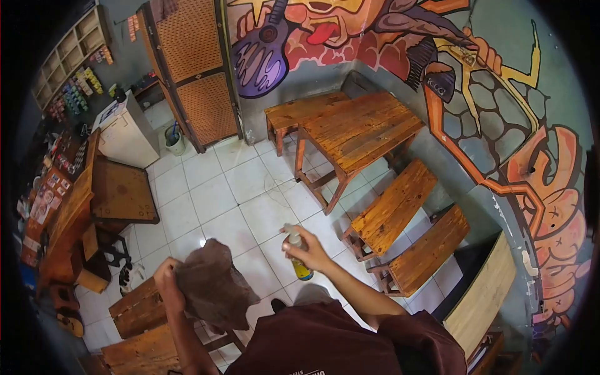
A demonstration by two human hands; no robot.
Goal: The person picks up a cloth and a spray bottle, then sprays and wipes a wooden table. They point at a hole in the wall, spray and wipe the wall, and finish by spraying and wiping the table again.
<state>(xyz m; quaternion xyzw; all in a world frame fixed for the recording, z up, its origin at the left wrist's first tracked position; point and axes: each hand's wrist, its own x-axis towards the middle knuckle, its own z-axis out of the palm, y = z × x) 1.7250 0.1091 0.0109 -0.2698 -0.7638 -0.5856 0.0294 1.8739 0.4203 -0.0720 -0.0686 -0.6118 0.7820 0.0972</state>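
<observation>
A crumpled brown cloth (215, 284) hangs from my left hand (167, 278), which grips its left edge. My right hand (306, 250) is wrapped round a small spray bottle (301, 269) with a pale pump top and a yellow label. The bottle is upright, in front of my body and to the right of the cloth. Cloth and bottle are apart, with floor showing between them.
Ahead stands a wooden table (362, 131) with a bench (300, 112) behind it. Two more benches (394, 206) (425, 253) are at the right. A folding screen (197, 75), a white cabinet (128, 134) and a bucket (175, 140) stand at the back left. Wooden furniture (140, 312) is near my left arm.
</observation>
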